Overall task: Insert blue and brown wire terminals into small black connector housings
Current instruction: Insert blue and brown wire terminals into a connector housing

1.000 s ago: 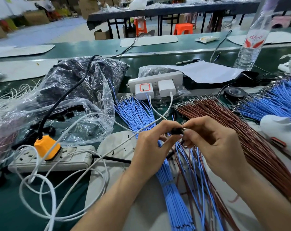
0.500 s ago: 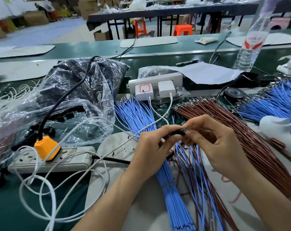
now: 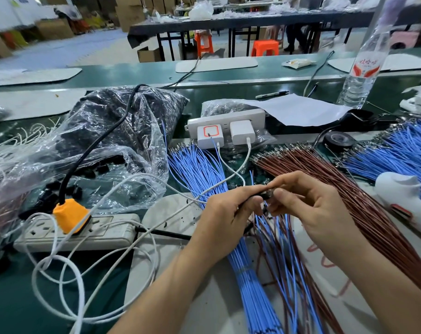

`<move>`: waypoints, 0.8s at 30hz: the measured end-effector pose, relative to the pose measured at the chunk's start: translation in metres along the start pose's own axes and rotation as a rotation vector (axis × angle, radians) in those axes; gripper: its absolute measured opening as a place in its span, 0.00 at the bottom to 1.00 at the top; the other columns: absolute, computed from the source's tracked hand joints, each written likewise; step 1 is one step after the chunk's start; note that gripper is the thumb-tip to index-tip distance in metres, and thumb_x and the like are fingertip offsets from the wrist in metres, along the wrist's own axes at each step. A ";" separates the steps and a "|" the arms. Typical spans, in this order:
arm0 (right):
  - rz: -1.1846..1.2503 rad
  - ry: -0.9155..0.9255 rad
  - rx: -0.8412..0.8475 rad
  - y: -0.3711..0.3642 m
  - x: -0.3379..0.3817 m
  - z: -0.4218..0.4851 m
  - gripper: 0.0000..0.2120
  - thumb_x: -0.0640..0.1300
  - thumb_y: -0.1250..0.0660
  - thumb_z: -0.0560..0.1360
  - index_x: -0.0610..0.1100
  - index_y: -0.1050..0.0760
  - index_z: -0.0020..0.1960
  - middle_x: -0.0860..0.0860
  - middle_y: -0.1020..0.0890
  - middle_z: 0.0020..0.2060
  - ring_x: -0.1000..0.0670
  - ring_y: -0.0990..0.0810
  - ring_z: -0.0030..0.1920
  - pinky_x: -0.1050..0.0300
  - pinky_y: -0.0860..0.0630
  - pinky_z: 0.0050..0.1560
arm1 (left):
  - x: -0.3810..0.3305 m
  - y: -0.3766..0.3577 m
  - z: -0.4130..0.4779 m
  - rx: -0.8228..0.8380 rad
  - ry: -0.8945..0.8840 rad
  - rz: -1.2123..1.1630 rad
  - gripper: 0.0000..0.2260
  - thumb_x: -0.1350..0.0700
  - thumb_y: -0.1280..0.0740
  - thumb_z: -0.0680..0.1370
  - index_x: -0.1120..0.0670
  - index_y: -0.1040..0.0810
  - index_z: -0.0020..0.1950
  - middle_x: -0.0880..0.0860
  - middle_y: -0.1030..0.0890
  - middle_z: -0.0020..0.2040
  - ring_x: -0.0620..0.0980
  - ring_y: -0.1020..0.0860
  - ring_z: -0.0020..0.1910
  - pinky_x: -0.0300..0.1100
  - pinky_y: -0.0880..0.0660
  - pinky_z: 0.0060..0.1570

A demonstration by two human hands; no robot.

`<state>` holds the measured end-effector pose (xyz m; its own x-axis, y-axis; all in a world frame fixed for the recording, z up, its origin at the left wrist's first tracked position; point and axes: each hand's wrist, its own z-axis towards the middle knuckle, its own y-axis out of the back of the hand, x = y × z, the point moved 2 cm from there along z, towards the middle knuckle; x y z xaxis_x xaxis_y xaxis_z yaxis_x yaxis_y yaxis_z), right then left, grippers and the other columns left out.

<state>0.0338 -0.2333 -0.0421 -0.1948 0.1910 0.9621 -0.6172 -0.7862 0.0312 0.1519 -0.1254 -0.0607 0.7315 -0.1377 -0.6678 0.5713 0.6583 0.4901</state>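
A small black connector housing (image 3: 267,194) is pinched between my left hand (image 3: 225,213) and my right hand (image 3: 310,203), above the middle of the mat. Thumb and forefinger of each hand close on it, and most of it is hidden by the fingertips. Blue and brown wires (image 3: 280,239) hang down from under my hands. A bundle of blue wires (image 3: 200,169) lies fanned out behind and below my left hand. A bundle of brown wires (image 3: 325,174) runs diagonally on the right. Loose black housings (image 3: 101,168) sit in an open clear plastic bag on the left.
A beige power strip (image 3: 84,233) with an orange plug (image 3: 71,215) lies at the left, white cables looping around it. A white strip with two chargers (image 3: 226,126) stands behind the wires. More blue wires (image 3: 402,150), black tape (image 3: 339,139), a white tool (image 3: 402,191) and a bottle (image 3: 363,68) are on the right.
The hands have stayed together on the housing, with only small shifts of the fingers. The view has tilted slightly.
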 end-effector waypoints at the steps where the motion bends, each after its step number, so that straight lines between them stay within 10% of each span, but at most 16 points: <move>1: -0.010 0.003 -0.001 0.000 0.000 0.000 0.05 0.37 0.33 0.73 0.43 0.21 0.45 0.47 0.17 0.35 0.50 0.17 0.35 0.62 0.20 0.40 | 0.000 0.000 0.000 0.001 0.001 -0.002 0.13 0.57 0.37 0.80 0.59 0.21 0.61 0.44 0.20 0.39 0.28 0.26 0.37 0.22 0.35 0.40; 24: -0.015 -0.027 0.071 -0.001 0.000 0.000 0.05 0.41 0.32 0.68 0.42 0.22 0.44 0.48 0.18 0.34 0.51 0.21 0.31 0.62 0.22 0.36 | 0.000 0.001 -0.002 -0.013 0.022 -0.050 0.11 0.55 0.35 0.79 0.55 0.20 0.60 0.44 0.18 0.39 0.35 0.21 0.39 0.27 0.29 0.40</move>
<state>0.0347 -0.2321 -0.0420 -0.1648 0.1882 0.9682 -0.5640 -0.8233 0.0640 0.1519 -0.1238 -0.0614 0.6938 -0.1540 -0.7035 0.6019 0.6604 0.4491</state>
